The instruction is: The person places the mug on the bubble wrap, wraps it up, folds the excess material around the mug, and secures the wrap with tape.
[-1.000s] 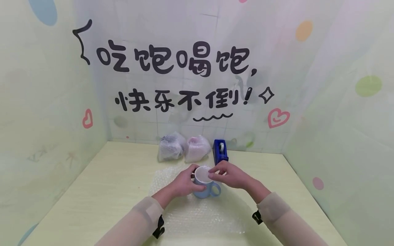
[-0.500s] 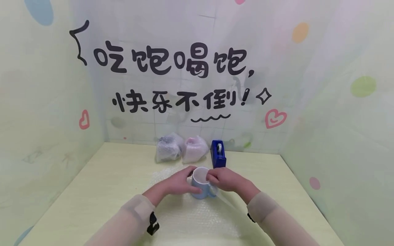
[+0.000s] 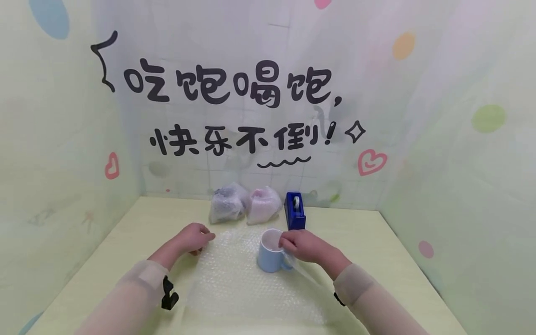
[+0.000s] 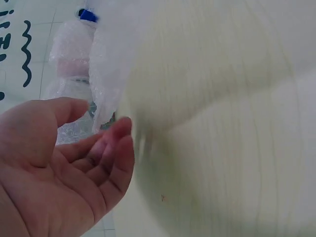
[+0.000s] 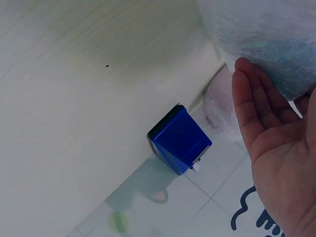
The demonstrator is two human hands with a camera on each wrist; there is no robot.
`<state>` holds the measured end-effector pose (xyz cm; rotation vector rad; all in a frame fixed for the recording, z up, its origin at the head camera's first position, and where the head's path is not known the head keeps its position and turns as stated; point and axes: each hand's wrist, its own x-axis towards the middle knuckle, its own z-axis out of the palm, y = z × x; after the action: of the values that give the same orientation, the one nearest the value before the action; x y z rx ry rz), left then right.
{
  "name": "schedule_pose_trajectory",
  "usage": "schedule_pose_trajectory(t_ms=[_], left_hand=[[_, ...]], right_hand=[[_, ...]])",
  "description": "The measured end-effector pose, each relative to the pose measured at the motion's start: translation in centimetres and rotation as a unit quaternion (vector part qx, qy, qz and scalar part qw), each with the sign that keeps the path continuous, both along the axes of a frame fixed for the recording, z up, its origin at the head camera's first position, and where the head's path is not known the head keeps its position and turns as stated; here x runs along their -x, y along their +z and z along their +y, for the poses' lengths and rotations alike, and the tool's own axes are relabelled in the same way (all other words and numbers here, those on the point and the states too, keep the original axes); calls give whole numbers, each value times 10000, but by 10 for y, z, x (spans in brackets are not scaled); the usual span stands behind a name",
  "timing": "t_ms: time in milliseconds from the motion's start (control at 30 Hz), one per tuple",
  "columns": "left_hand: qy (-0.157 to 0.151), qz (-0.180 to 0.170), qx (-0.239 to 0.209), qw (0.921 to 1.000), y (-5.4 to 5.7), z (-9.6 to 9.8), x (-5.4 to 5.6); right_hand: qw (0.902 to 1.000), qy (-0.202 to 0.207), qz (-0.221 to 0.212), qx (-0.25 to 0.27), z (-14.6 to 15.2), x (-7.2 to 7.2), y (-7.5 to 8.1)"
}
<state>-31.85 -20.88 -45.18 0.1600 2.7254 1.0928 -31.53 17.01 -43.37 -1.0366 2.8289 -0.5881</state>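
Note:
A light blue mug (image 3: 269, 258), white inside, stands upright on a sheet of bubble wrap (image 3: 234, 284). My right hand (image 3: 306, 245) holds the sheet's right part up against the mug's handle side, with the thumb at the rim. In the right wrist view, that hand's fingers (image 5: 261, 106) lie against the raised wrap (image 5: 256, 29), bluish mug colour showing through; the thumb is hidden. My left hand (image 3: 192, 238) is at the sheet's far left edge, fingers loosely bent. The left wrist view shows its thumb and fingers (image 4: 118, 163) apart, gripping nothing.
Behind the sheet stand two bubble-wrapped bundles, one greyish (image 3: 228, 204) and one pinkish (image 3: 264, 204). A blue tape dispenser (image 3: 295, 211) stands to their right. A printed curtain (image 3: 251, 177) closes off the back of the pale table (image 3: 138, 242).
My left hand has let go of the mug and moved left to the sheet's edge. My right hand has brought the wrap's right part up to the mug.

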Motion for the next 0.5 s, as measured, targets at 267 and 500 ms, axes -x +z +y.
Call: schedule_pose_trajectory(t_ms=[267,500], left_hand=[[-649,181,-1431,9874,15,26,-4],[-1060,553,-1951,9735,32,92,-13]], right_hand=[[10000,-31,-6,26,-1,0,0],[10000,-12,9,9,-3,-2,2]])
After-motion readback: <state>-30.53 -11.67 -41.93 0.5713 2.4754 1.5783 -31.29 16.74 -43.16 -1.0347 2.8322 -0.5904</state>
